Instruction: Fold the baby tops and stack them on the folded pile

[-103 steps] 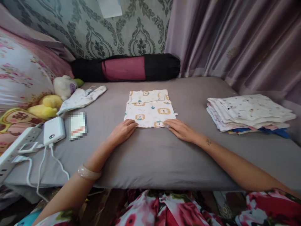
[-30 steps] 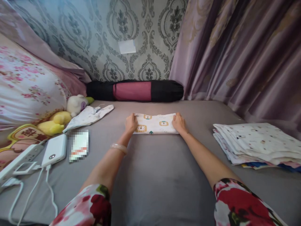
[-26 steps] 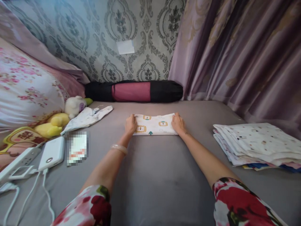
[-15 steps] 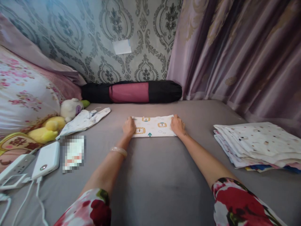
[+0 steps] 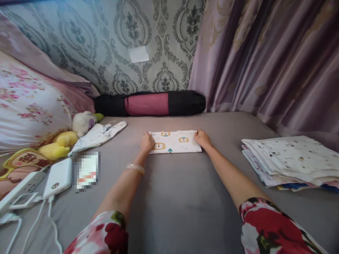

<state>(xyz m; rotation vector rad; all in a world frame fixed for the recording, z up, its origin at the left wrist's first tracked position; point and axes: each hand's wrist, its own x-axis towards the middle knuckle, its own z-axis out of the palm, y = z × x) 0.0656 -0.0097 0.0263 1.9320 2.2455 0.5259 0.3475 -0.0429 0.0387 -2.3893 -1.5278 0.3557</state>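
A white cloth garment (image 5: 174, 142) printed with yellow-framed lions and green leaves lies folded into a flat strip on the grey sheet. My left hand (image 5: 147, 142) grips its left end, fingers curled in around the edge. At the opposite end, my right hand (image 5: 203, 139) pinches the upper right corner between thumb and fingers. The fingertips of both hands are partly hidden. Over to the right is a stack of folded white clothes (image 5: 293, 158) with small dark prints and some blue and yellow cloth at the bottom.
A crumpled white garment (image 5: 96, 137) lies left, near plush toys (image 5: 59, 145). Closer are a white power bank (image 5: 58, 178), a power strip (image 5: 21, 190) with cables, and a pixelated item (image 5: 87, 171). A black and maroon roll bag (image 5: 148, 104) lines the wall.
Earlier the garment lay less folded, with my hands flat on its near edge; it is now a narrower strip gripped at both ends. In the last second, it has barely moved.
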